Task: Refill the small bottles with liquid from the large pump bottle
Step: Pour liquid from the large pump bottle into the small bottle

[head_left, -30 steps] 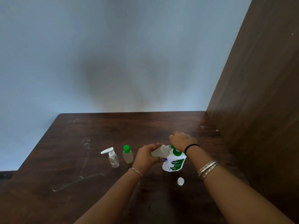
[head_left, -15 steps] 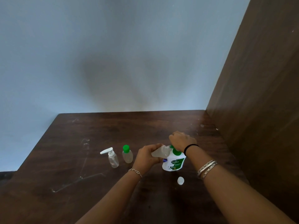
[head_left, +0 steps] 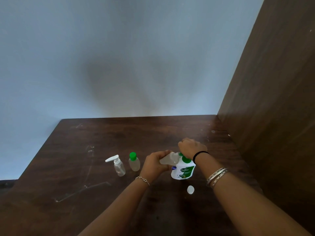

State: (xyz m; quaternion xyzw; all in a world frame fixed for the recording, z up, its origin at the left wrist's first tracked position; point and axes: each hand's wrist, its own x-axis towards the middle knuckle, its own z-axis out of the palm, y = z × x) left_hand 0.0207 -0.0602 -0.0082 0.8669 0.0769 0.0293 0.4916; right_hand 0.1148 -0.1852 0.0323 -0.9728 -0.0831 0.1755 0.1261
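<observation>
The large white pump bottle (head_left: pixel 183 170) with a green collar stands on the dark wooden table (head_left: pixel 85 193). My right hand (head_left: pixel 191 147) rests closed on top of its pump head, which is hidden under the hand. My left hand (head_left: pixel 156 163) holds a small clear bottle (head_left: pixel 169 159), tilted with its mouth toward the pump spout. A small white cap (head_left: pixel 190 189) lies on the table just in front of the pump bottle. To the left stand a small clear bottle with a white pump (head_left: pixel 118 166) and a small clear bottle with a green cap (head_left: pixel 134 161).
A brown wooden panel (head_left: pixel 272 116) rises along the table's right side. A pale blue wall (head_left: pixel 119 57) stands behind the table. The table's left edge runs diagonally down to the left, with scratch marks on the surface near it.
Hardly any difference; both hands stay on the pump bottle and the small bottle, with only a slight shift of the view.
</observation>
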